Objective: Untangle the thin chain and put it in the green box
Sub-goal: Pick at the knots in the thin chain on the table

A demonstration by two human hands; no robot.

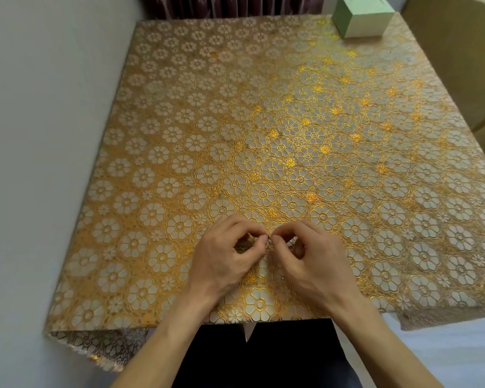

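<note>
A thin silvery chain shows as a small tangled clump between my fingertips, near the front edge of the table. My left hand pinches it from the left, fingers curled. My right hand pinches it from the right; a short bit of chain glints under its fingers. Most of the chain is hidden by my fingers. The green box stands at the table's far right corner, far from both hands.
The table wears a gold flower-patterned cloth. A pale wall runs along the table's left edge. Dark curtains hang behind the table. A beige surface lies to the right.
</note>
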